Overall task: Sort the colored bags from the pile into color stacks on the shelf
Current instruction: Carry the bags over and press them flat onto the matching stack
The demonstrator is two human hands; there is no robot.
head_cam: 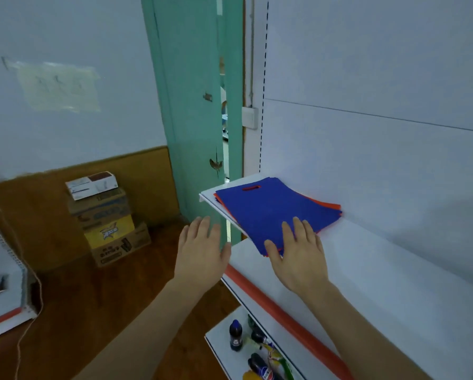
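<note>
A pile of flat bags lies at the left end of the white shelf (380, 270). A blue bag (268, 207) with a cut-out handle is on top, and orange-red bags (330, 205) peek out beneath it at the edges. My right hand (298, 253) rests flat with straight fingers on the near corner of the blue bag. My left hand (202, 250) hovers with fingers straight just left of the shelf's end, near the pile but not touching it.
An orange-red strip (284, 316) runs along the shelf's front edge. A lower shelf (221, 338) holds several dark soda bottles (235, 335). Stacked cardboard boxes (106, 218) stand on the wooden floor at left. A green door frame (191, 105) rises behind the shelf end.
</note>
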